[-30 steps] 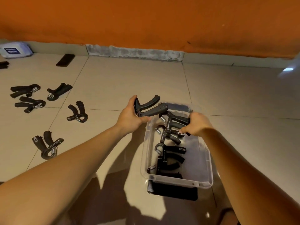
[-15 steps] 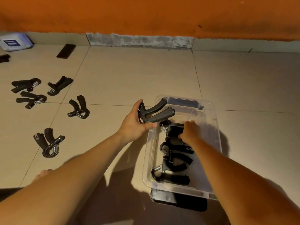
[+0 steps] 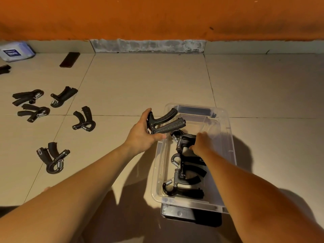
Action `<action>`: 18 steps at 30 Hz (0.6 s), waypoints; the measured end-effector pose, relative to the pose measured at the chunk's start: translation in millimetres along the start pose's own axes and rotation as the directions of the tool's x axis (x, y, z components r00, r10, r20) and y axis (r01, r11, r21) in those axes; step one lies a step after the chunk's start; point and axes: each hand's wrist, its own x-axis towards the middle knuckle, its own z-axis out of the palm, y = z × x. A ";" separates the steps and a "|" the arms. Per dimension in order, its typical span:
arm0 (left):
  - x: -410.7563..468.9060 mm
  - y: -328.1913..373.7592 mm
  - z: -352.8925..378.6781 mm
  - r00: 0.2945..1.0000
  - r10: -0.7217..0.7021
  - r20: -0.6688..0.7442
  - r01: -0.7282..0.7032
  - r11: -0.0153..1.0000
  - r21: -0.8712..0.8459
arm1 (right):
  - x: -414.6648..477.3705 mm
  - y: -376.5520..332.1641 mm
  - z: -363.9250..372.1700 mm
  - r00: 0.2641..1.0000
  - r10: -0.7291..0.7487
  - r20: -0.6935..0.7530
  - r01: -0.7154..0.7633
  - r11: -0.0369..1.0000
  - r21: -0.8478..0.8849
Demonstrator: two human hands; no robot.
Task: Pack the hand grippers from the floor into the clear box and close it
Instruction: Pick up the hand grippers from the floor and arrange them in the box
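Observation:
The clear box stands open on the tiled floor, with several black hand grippers lying inside it. My left hand holds one black hand gripper over the box's far left corner, handles pointing right. My right hand is down inside the box, closed on another black hand gripper near the top of the row. Several more hand grippers lie on the floor to the left, the nearest and another further back.
A black lid lies under the box's near end. A dark flat slab, a white packet and an orange wall with a grey skirting are at the back. My foot's toes show at the lower left.
The view has tilted down and moved closer. My right hand has pushed its gripper lower into the box; my left hand with its gripper has stayed over the box's far left corner.

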 end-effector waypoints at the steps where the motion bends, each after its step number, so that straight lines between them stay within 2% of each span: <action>1: -0.6 0.4 0.3 1.000 0.003 -0.005 -0.003 1.000 0.004 | -0.4 0.5 0.5 1.000 0.001 -0.005 -0.001 1.000 0.006; 18: -2.4 5.8 -1.2 1.000 -0.009 -0.006 0.010 0.999 0.050 | -10.3 3.9 -9.8 0.996 -0.031 -0.089 0.040 0.995 0.096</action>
